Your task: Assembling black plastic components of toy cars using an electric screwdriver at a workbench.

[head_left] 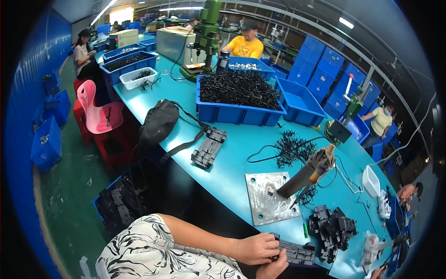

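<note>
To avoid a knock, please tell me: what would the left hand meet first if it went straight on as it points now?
The left hand would first meet the black chassis part at its fingertips; beyond that, possibly the pile of similar parts, though depth is hard to judge.

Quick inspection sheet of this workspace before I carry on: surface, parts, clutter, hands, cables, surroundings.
Surface: teal tabletop, with a metal plate lying near the hands.
Parts: one black chassis part in hand; a pile of similar parts to its right.
Clutter: loose black pieces scattered beyond the plate; a black bag on the table's left edge.
Hands: left hand and right hand both hold the chassis part's left end; exact finger contact partly hidden.
Cables: a black cable loops by the loose pieces.
Surroundings: stacked blue bins behind; a pink chair at left; a co-worker in yellow across the table.
</note>
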Demonstrator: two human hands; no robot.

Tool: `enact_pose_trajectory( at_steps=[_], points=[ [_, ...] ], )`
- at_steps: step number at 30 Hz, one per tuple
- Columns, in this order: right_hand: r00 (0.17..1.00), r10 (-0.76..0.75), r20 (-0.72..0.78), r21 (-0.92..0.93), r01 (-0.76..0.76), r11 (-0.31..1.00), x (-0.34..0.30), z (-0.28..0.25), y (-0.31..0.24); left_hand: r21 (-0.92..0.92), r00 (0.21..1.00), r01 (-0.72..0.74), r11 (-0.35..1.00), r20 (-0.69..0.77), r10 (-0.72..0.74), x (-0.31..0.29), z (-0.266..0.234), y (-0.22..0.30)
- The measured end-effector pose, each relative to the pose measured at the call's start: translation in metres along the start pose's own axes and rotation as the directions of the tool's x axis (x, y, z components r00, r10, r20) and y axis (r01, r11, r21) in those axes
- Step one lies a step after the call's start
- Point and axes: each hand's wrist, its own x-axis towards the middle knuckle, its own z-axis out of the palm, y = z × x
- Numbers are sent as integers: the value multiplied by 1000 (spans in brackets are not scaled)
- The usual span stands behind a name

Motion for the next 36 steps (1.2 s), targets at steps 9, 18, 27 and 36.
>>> enact_pose_trajectory(
  at_steps=[9, 18, 27, 36],
  points=[
    [942, -325, 85, -524, 319, 789, 4, -8, -2, -189, 942, 175, 966, -255, -220, 4, -10, -28],
    [993, -94, -76, -108, 86, 990, 0, -3, -2, -760, 555, 645, -77, 536, -636, -11, -16, -33],
    [991, 127, 30, 329, -130, 935, 20, 17, -16, -748, 363, 602, -280, 568, -738, -10, -36, -38],
    [941, 254, 221, 406, -326, 854, 43, 31, -28, -775, 259, 542, -325, 522, -813, -3, -35, -52]
  ],
)
